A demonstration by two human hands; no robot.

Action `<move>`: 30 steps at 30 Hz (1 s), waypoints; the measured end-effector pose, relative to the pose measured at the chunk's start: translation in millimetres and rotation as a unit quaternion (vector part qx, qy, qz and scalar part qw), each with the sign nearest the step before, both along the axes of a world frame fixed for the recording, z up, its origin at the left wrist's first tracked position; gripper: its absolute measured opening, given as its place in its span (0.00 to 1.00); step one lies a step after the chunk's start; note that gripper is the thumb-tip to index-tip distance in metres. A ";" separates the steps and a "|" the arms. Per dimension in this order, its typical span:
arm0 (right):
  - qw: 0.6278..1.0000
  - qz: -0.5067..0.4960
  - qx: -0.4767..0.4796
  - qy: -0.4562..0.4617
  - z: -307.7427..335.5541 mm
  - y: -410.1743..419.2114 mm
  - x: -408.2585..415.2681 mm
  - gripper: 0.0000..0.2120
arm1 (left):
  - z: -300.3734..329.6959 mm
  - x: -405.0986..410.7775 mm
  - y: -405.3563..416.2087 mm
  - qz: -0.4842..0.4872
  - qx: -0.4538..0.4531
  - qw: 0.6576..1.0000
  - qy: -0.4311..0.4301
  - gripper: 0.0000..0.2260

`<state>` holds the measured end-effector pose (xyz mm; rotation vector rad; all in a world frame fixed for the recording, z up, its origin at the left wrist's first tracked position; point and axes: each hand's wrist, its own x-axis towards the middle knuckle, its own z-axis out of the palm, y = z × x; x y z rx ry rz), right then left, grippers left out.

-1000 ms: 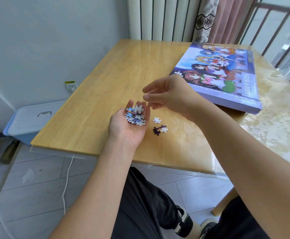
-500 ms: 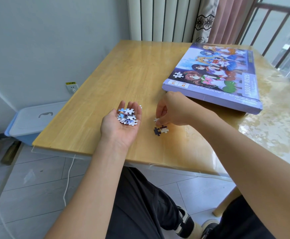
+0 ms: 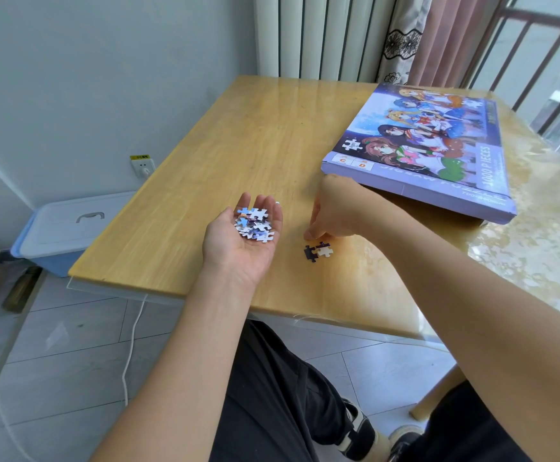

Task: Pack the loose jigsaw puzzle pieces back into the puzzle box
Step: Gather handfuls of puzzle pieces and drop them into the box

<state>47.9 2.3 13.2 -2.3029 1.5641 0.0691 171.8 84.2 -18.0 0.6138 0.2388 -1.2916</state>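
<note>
Left hand (image 3: 238, 245) cups pieces (image 3: 254, 225) flat, right hand (image 3: 333, 210) pinches at the table (image 3: 238, 145), holding I cannot tell what; tilting the palm could spill them.

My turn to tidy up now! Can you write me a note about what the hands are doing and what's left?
Left hand: palm up over the table, fingers relaxed, carrying a small heap of puzzle pieces.
Right hand: fingertips down on the table, seemingly pinching a piece; the piece itself is hidden.
Two joined pieces, one dark and one pale, lie on the table just nearer than that hand.
Puzzle box: closed, at the table's far right.
Done: a handful gathered.
Left: pick up the last pieces, open the box, put everything inside.
</note>
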 end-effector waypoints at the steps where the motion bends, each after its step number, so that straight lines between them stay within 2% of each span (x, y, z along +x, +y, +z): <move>1: 1.000 -0.003 -0.005 0.004 1.5 0.6 0.3 0.18 | 0.1 0.1 0.0 0.000 -0.001 1.000 0.001 0.17; 6: 0.999 -0.031 -0.015 0.020 7.1 2.5 0.9 0.23 | 0.7 0.6 0.1 -0.002 0.000 1.000 0.002 0.17; 12: 0.999 -0.032 0.006 0.036 9.2 0.0 3.7 0.20 | 1.0 2.8 1.1 0.000 -0.001 1.000 0.003 0.16; 16: 0.999 -0.040 0.022 0.015 7.3 -2.0 1.4 0.20 | 1.4 3.2 -0.1 0.000 -0.002 1.000 0.004 0.16; 19: 0.999 -0.032 0.001 0.015 5.5 -0.5 2.0 0.16 | 1.1 1.7 -0.4 -0.001 -0.001 1.000 0.005 0.16; 24: 0.999 -0.021 -0.021 -0.026 0.4 0.9 1.4 0.18 | 0.7 0.6 -1.6 -0.001 0.001 1.000 0.006 0.17; 26: 0.996 -0.026 0.005 -0.082 0.7 0.8 -1.7 0.11 | -0.1 1.3 -1.8 -0.001 0.002 1.000 0.005 0.17; 27: 0.989 -0.032 0.025 -0.146 2.7 0.6 -3.7 0.10 | -0.3 1.8 -2.0 -0.002 0.001 1.000 0.004 0.17; 28: 0.971 -0.038 0.051 -0.229 6.2 -0.2 -5.2 0.10 | -0.6 2.7 -2.5 -0.002 -0.001 1.000 0.002 0.17; 30: 0.914 -0.038 0.122 -0.385 15.2 -0.6 -4.7 0.11 | -1.8 3.8 -3.7 -0.002 0.000 1.000 -0.006 0.17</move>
